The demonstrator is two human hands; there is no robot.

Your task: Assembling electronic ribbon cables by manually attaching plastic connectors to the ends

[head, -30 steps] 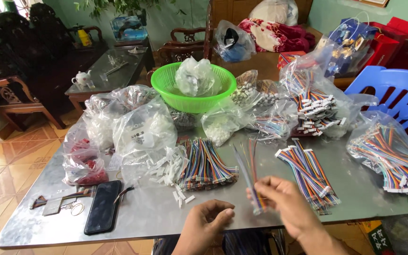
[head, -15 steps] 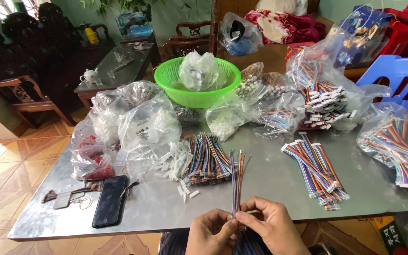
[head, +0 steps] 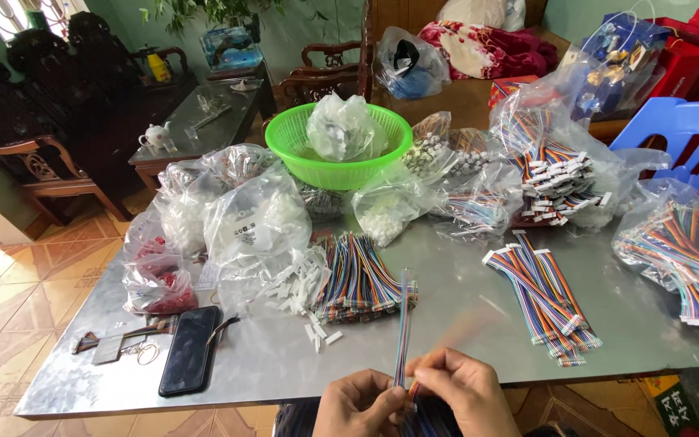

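Fingers of left hand (head: 355,405) and right hand (head: 456,394) pinch one multicoloured ribbon cable (head: 402,332) upright. Loose cable pile (head: 359,277) unworked; connector-fitted cables (head: 545,293) lie apart, rightward.

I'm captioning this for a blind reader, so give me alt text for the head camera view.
Two hands, left hand and right hand, pinch a thin strip of rainbow wires upright over a metal table crowded with wire bundles, plastic bags, a green basket and a phone.

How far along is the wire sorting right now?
Done: a finished bundle with white connectors lies to the right. In hand: left hand and right hand hold one rainbow ribbon strip. Left: a pile of loose wires and full bags.
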